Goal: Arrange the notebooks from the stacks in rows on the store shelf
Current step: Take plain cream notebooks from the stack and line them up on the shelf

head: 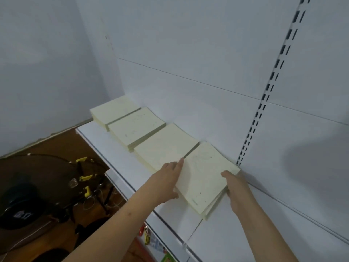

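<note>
On the shelf (120, 157), your left hand (168, 181) and right hand (235, 186) clamp the fourth notebook stack (204, 178) from both sides, fingers flat on its edges. Step: squaring it beside the third stack (166, 146). Next: align the splayed lower notebooks.
</note>
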A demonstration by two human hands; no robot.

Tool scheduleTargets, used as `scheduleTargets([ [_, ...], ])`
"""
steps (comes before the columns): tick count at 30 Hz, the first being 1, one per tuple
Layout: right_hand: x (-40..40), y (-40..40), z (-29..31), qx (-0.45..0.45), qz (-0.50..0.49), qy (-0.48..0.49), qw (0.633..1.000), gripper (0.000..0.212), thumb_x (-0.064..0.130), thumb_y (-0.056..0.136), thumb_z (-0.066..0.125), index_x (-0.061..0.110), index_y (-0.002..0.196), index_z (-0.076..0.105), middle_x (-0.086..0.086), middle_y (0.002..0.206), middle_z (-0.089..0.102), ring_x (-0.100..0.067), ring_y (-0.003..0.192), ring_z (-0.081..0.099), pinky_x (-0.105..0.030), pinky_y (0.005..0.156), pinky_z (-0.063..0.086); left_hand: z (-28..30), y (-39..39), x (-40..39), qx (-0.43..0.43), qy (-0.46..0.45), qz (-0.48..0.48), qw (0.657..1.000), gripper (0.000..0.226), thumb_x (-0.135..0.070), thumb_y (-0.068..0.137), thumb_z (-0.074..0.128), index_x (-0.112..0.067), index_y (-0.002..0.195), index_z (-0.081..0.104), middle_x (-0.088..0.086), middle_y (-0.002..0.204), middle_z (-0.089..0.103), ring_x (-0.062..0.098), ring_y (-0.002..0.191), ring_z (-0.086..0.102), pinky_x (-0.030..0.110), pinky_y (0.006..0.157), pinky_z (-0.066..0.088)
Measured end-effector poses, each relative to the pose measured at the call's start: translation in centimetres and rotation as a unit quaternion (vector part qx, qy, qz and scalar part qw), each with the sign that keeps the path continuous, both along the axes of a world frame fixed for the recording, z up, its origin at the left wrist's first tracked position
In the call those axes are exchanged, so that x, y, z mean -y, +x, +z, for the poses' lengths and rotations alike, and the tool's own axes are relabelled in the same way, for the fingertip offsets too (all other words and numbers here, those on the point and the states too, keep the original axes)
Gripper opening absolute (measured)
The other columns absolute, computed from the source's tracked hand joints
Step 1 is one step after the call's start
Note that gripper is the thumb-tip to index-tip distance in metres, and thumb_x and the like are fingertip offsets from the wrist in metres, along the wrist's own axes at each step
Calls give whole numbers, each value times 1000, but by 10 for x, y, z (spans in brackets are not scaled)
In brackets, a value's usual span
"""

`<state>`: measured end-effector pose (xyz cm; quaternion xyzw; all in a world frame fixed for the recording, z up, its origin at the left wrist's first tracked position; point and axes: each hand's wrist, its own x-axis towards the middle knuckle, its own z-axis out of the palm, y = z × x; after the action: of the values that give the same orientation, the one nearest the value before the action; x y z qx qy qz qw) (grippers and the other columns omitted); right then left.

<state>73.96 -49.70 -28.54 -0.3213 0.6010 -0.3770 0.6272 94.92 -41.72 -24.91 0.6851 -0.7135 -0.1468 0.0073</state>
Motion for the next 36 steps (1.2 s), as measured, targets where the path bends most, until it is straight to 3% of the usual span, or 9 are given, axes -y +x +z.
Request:
scheduleTargets([
  [2, 8, 7, -2, -9, -16, 11, 1000, 56, 20, 91, 64, 9, 143, 43, -10, 134, 57, -29, 117, 56, -46, 102, 46, -5, 3, 15, 4, -17, -28, 999, 113, -27, 83, 75, -19, 158, -9, 6, 147, 37, 22, 133, 35, 36, 95, 49],
  [5, 16, 18, 1, 2, -63, 9, 998, 46, 22, 87, 64, 11, 130, 51, -10, 120, 63, -27, 99, 62, -35, 74, 51, -8, 3, 25, 13, -19, -85, 996, 103, -15, 86, 67, -20, 158, -7, 9, 141, 42, 25, 126, 40, 38, 94, 50],
  [10, 13, 32, 12, 16, -97, 18, 995, 85, 41, 53, 73, 18, 133, 52, -9, 131, 58, -32, 118, 56, -52, 104, 42, -14, 11, 30, -47, -7, -138, 989, 100, -15, 91, 63, -26, 157, -12, 15, 150, 28, 29, 122, 48, 35, 94, 47],
  [13, 10, 37, 22, -11, -117, 28, 993, 70, 35, 79, 73, 16, 141, 46, -5, 150, 40, -27, 139, 36, -46, 113, 29, -13, 16, 34, -87, 23, -160, 983, 108, -13, 89, 66, -29, 156, -17, 16, 156, 13, 32, 114, 56, 30, 84, 45],
  [16, 7, 35, 25, -28, -107, 21, 994, 58, 33, 86, 68, 17, 138, 48, -4, 147, 39, -27, 136, 37, -44, 107, 31, -16, 23, 39, -149, 65, -166, 973, 123, -28, 81, 77, -33, 154, -21, 8, 160, 1, 31, 133, 43, 31, 100, 43],
  [19, 0, 38, 31, -36, -110, 22, 993, 57, 35, 88, 66, 19, 139, 49, -5, 151, 37, -29, 137, 36, -47, 114, 28, -11, 27, 44, -234, 91, -171, 953, 130, -50, 74, 81, -35, 154, -20, -3, 164, -5, 19, 147, 25, 32, 111, 32],
  [27, -2, 51, 37, -68, -142, 28, 987, 64, 35, 90, 65, 14, 146, 41, -8, 157, 30, -27, 144, 27, -40, 112, 24, -20, 34, 62, -355, 100, -127, 921, 110, -88, 63, 62, -44, 153, 15, -12, 158, 29, 11, 143, 33, 44, 117, 33],
  [32, -2, 52, 39, -67, -152, 35, 986, 59, 40, 94, 61, 14, 144, 43, -3, 145, 41, -27, 139, 35, -32, 103, 28, -11, 35, 65, -406, 96, -114, 902, 83, -61, 88, 61, -28, 154, 23, -17, 143, 41, 2, 129, 39, 23, 108, 30],
  [36, -9, 47, 45, -75, -154, 23, 985, 75, 60, 95, 47, 16, 154, 31, -3, 158, 31, -26, 145, 30, -42, 119, 21, 10, 33, 63, -363, 36, -131, 922, 73, -61, 89, 56, -25, 149, 38, -12, 141, 51, 14, 130, 51, 25, 105, 39],
])
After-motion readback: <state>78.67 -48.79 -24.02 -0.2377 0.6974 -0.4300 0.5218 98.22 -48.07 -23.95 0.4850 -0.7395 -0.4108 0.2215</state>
